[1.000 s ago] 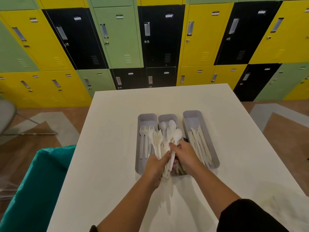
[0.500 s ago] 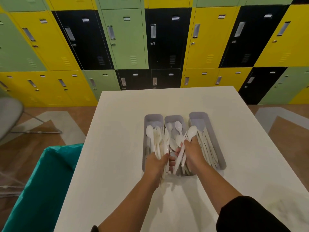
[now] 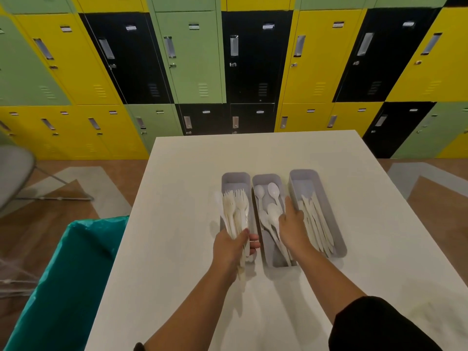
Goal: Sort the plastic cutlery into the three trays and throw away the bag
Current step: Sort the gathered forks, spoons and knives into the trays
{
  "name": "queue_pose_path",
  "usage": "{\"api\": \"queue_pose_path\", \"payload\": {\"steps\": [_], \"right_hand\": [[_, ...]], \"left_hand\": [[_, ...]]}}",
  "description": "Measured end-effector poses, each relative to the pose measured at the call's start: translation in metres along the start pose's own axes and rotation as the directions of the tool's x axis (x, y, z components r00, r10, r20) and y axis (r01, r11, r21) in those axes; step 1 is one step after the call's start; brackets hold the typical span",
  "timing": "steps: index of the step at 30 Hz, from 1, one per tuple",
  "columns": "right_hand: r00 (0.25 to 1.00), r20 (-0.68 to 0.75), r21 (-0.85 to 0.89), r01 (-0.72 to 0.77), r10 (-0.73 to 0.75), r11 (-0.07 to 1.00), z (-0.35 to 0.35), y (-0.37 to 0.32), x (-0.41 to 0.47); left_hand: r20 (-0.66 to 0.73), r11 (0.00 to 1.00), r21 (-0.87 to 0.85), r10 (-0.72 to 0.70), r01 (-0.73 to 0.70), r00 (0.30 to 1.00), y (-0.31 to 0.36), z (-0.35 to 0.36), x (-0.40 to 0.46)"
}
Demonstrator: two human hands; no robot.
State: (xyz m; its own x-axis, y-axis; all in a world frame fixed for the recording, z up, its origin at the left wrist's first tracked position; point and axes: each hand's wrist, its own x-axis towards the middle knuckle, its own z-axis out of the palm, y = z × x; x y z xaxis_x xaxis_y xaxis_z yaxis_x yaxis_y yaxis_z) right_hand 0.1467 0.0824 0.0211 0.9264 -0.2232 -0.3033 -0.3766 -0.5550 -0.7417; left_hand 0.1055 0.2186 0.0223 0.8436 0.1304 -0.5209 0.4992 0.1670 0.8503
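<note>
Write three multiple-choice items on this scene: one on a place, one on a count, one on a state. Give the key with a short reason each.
1. Where do the knives lie?
A. left tray
B. middle tray
C. right tray

2. How many grey trays stand on the table?
A. two
B. three
C. four

3. What is the left hand doing?
A. gripping a bundle of forks
B. lying flat on the table
C. holding a bag

Key:
1. C, the knives lie in the right tray, beside the spoons in the middle tray.
2. B, three trays stand side by side; the left tray is the third.
3. A, its fingers curl round the forks over the left tray, while the right hand rests open over the spoons.
</note>
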Motion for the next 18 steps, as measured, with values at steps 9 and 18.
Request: {"api": "queue_pose_path", "payload": {"steps": [9,18], "right_hand": [[0.93,0.367,0.331,-0.127,-0.004,0.935,0.034,-0.031,-0.009],[0.987,0.081,0.181,0.125,-0.142,0.975,0.043,-0.02,-0.006]], "left_hand": [[-0.084,1.0,0.022,0.022,-0.02,0.996,0.003,-0.027,0.007],[0.005,0.999,-0.037,0.018,-0.018,1.0,0.006,-0.038,0.0]]}}
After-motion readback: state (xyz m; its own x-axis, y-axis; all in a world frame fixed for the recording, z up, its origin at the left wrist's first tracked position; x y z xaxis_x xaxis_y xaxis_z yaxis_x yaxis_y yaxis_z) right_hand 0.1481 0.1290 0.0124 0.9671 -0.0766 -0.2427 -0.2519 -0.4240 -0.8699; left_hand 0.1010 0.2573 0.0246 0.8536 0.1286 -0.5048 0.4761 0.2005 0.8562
